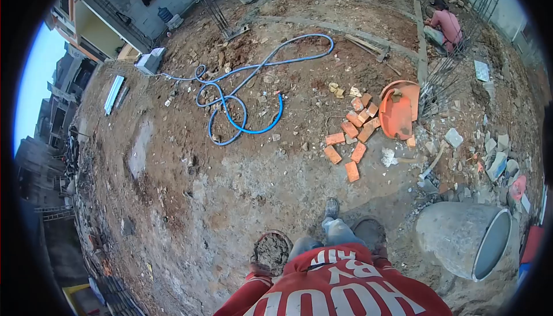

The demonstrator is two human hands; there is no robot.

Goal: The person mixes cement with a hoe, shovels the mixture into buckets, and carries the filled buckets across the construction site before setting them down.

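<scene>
My left hand point(261, 269) is closed at the near edge of a round bucket point(260, 241) filled with lumpy grey mortar point(274, 252). The bucket hangs beside my left leg. On the other side, my right hand point(380, 251) is closed by the near rim of a second dark bucket point(369, 219), which holds smoother grey material. The red sleeves and hoodie partly cover both hands, so the handles are hard to make out. One shoe point(331, 207) points forward between the two buckets.
Loose red bricks point(358, 152) and an orange tub point(397, 114) lie ahead to the right. A grey concrete mixer drum point(461, 238) stands at right, near rubble point(496, 166). A blue hose point(245, 126) coils across the dirt. A person point(446, 28) crouches near rebar point(440, 94).
</scene>
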